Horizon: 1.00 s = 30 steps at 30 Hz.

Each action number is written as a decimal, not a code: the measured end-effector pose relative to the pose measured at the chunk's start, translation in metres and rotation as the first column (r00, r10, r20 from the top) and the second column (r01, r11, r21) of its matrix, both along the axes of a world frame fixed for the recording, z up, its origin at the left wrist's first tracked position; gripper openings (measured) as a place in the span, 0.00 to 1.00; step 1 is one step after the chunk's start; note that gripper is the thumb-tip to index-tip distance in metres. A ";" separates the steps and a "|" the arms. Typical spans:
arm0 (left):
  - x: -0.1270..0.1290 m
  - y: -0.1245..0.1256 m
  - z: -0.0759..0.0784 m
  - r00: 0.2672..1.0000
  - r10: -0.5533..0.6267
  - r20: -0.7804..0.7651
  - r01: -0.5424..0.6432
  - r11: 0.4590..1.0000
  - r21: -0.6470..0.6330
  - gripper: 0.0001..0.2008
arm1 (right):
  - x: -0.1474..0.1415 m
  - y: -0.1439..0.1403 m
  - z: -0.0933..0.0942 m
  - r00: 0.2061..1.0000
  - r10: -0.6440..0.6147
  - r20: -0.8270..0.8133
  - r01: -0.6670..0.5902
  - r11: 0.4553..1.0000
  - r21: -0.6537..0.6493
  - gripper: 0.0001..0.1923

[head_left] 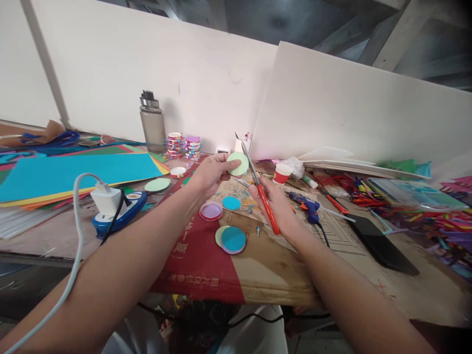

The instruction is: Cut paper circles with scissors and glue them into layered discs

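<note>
My left hand (214, 173) pinches a pale green paper disc (239, 164) between thumb and fingers, above the table. Just right of the disc, red-handled scissors (264, 196) are gripped in my right hand (276, 201), their blades parted and pointing up and away. Whether a blade touches the disc I cannot tell. Below the hands lie a blue paper disc (231, 203) and a red-rimmed lid with a purple face (211, 211). Nearer to me, another blue disc (233, 239) rests on a small stack of green and purple ones.
Left are coloured paper sheets (81, 172), a power strip (120, 216) with a charger and a grey bottle (153, 123). Lid stacks (175, 145) stand behind. Right are a paper cup (282, 173), a blue glue gun (310, 208), a black phone (381, 243) and bundled coloured strips.
</note>
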State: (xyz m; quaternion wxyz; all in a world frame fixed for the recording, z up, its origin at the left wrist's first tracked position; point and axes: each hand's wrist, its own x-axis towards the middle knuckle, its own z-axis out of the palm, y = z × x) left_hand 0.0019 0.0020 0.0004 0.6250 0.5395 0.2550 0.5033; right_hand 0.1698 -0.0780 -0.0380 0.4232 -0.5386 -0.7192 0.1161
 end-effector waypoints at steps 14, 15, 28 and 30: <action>-0.013 0.007 0.008 0.991 -0.011 -0.134 0.016 0.999 0.040 0.11 | -0.002 -0.007 0.011 0.992 -0.028 0.124 0.028 1.000 0.003 0.17; -0.013 0.009 0.008 0.990 -0.012 -0.139 0.018 0.999 0.041 0.11 | -0.002 -0.007 0.011 0.991 -0.029 0.131 0.028 1.000 0.005 0.17; -0.021 0.015 0.011 0.973 -0.035 -0.227 0.049 0.997 0.055 0.12 | 0.001 -0.003 0.010 0.973 -0.053 0.226 0.045 0.998 0.040 0.15; -0.022 0.015 0.012 0.971 -0.033 -0.235 0.048 0.997 0.059 0.12 | 0.002 -0.002 0.010 0.972 -0.056 0.230 0.047 0.998 0.046 0.15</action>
